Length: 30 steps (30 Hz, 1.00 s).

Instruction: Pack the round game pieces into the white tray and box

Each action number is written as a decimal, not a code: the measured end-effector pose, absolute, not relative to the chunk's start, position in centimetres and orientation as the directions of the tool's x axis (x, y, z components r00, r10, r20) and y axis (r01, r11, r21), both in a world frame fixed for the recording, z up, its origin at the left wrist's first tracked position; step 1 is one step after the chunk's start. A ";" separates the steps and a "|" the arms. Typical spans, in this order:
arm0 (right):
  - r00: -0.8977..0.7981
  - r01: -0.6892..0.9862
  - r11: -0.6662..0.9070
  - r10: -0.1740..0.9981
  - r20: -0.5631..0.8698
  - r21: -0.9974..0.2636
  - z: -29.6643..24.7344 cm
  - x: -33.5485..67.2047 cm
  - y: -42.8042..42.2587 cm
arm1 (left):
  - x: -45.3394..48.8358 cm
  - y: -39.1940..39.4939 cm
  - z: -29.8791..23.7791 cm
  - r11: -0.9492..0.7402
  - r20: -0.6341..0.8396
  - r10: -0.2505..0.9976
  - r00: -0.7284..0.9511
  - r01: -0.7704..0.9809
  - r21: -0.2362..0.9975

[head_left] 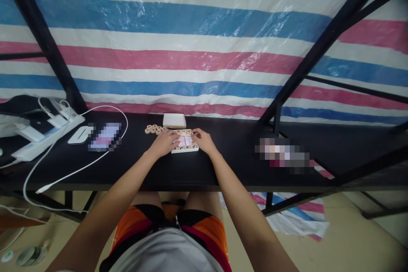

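Head view: the left hand (164,141), fingers bent, and right hand (204,140), loosely curled, touch the white box (185,151) between them; whether either pinches anything, I cannot tell. Xiangqi pieces (153,130) lie just beyond the left hand. Arranging seems in hand; the next move calls for steadying the box.

Two hands (165,142) (204,140), two box halves (185,150) (174,120), one power strip (47,137), loose discs (153,130) (at least six).
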State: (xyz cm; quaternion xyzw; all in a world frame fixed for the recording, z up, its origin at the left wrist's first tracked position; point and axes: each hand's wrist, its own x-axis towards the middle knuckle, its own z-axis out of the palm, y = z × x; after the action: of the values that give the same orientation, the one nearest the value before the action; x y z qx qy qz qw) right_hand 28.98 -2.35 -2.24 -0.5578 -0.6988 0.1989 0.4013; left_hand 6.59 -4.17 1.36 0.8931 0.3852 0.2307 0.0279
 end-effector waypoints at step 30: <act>-0.068 0.620 0.298 0.942 0.329 -0.725 -2.1 29.0 -2.4 | 2.5 -4.3 2.4 -0.497 0.194 0.868 0.457 0.805 0.324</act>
State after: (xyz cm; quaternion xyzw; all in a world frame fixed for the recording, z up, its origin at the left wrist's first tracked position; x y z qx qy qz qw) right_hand 28.96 -2.45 -2.09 -0.5565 -0.7019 0.2034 0.3954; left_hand 2.49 -4.32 2.41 0.8485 0.4929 0.1685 0.0930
